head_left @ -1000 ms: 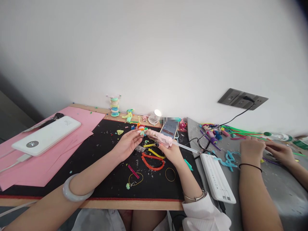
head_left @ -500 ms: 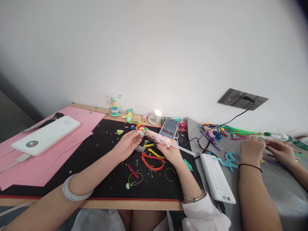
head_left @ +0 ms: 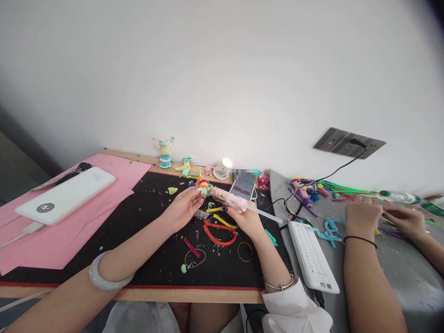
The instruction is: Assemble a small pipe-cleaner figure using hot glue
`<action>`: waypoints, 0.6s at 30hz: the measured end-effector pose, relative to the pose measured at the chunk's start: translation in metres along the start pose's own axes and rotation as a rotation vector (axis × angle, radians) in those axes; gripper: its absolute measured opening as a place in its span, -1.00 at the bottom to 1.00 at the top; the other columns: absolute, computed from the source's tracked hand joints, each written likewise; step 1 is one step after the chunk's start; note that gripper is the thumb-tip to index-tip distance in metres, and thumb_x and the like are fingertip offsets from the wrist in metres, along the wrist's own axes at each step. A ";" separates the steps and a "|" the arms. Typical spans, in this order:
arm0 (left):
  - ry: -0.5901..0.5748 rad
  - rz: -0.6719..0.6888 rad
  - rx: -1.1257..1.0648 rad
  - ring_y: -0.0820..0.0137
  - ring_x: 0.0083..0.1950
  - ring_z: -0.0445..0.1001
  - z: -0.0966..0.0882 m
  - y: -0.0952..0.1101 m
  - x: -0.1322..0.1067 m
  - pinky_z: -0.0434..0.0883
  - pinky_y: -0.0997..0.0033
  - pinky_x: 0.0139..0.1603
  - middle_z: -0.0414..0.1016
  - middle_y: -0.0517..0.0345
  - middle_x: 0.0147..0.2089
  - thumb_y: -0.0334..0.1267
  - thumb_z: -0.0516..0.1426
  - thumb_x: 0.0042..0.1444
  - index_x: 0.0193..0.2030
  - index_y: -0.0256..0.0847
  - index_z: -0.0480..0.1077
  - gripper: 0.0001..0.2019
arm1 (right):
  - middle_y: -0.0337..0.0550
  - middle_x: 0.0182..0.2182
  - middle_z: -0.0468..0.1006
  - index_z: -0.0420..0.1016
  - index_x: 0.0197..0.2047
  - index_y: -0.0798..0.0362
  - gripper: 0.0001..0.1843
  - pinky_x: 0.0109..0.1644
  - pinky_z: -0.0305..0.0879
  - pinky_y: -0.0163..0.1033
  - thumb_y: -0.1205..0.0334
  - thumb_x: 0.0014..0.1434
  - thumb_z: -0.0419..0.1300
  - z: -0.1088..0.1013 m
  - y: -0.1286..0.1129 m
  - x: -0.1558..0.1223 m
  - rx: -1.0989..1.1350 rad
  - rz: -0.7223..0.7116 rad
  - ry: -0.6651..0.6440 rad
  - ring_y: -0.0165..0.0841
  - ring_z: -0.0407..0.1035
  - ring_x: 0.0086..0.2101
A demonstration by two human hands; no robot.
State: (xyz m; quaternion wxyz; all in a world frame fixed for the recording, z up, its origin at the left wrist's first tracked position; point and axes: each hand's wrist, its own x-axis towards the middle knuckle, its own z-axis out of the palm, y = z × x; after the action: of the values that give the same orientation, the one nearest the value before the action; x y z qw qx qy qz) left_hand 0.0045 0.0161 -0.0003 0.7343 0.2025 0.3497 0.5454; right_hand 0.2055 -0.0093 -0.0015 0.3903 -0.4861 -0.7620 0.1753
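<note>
My right hand [head_left: 243,217] is closed around a pink glue gun [head_left: 229,199], with a clear glue stick [head_left: 267,215] jutting from its rear end. The gun's nozzle end points left, at a small colourful pipe-cleaner figure [head_left: 204,185] in orange, white and green. My left hand [head_left: 185,203] pinches that figure between thumb and fingertips. Whether the nozzle touches the figure I cannot tell. Below my hands, a bent orange-red pipe cleaner [head_left: 218,241], yellow pipe-cleaner pieces [head_left: 225,221], a magenta strip [head_left: 192,247] and rubber bands [head_left: 245,251] lie on the black mat [head_left: 156,259].
Pink paper [head_left: 76,240] with a white power bank [head_left: 65,194] lies left. Along the wall stand a striped pipe-cleaner figure [head_left: 165,155], a paper cup [head_left: 222,169] and a phone [head_left: 244,186]. At right, another person's hands [head_left: 364,215] work near a second power bank [head_left: 314,256].
Almost nothing differs. My hands keep the glue gun and the figure in nearly the same place, with only a slight shift of the view.
</note>
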 end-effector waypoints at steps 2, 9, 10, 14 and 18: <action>0.001 0.000 -0.001 0.58 -0.39 0.48 0.001 0.000 0.000 0.47 0.69 -0.36 0.48 0.18 -0.40 -0.45 0.15 0.02 -0.33 -0.29 0.41 -0.93 | -0.15 -0.45 0.48 0.42 -0.39 0.11 -0.83 -0.32 0.26 -0.29 0.18 0.08 0.11 -0.001 0.000 0.000 -0.005 0.000 0.002 -0.35 0.33 -0.43; 0.025 0.005 -0.017 0.57 -0.41 0.48 0.003 0.003 -0.001 0.47 0.70 -0.40 0.48 0.18 -0.40 -0.47 0.15 0.00 -0.35 -0.29 0.41 -0.93 | -0.14 -0.36 0.54 0.49 -0.22 0.07 -0.77 -0.25 0.30 -0.28 0.20 0.09 0.10 -0.007 0.000 0.002 -0.063 0.085 0.102 -0.31 0.41 -0.33; 0.022 0.008 -0.020 0.58 -0.41 0.47 0.003 0.003 -0.001 0.47 0.70 -0.41 0.48 0.18 -0.41 -0.48 0.15 0.00 -0.35 -0.29 0.41 -0.93 | -0.14 -0.36 0.55 0.50 -0.22 0.07 -0.76 -0.26 0.30 -0.29 0.19 0.08 0.10 -0.009 0.001 0.003 -0.096 0.119 0.151 -0.30 0.41 -0.33; 0.005 0.014 -0.039 0.58 -0.42 0.47 0.000 0.004 0.002 0.47 0.70 -0.40 0.48 0.19 -0.41 -0.47 0.16 -0.01 -0.37 -0.29 0.41 -0.94 | -0.11 -0.37 0.55 0.48 -0.19 0.07 -0.70 -0.30 0.25 -0.29 0.11 0.09 0.06 -0.022 0.011 0.004 -0.285 0.322 0.384 -0.28 0.40 -0.35; 0.023 0.028 -0.078 0.59 -0.43 0.47 -0.003 0.005 0.006 0.47 0.70 -0.41 0.48 0.18 -0.42 -0.48 0.15 0.00 -0.39 -0.29 0.40 -0.95 | -0.06 -0.30 0.52 0.42 -0.12 0.06 -0.64 -0.28 0.20 -0.25 0.04 0.13 0.00 -0.039 0.024 0.002 -0.490 0.524 0.530 -0.23 0.38 -0.30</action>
State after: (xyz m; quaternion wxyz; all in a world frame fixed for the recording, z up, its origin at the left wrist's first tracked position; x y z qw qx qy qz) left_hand -0.0005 0.0229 -0.0009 0.7298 0.1724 0.3338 0.5712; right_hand 0.2495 -0.0006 0.0080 0.3877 -0.7690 -0.5060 -0.0482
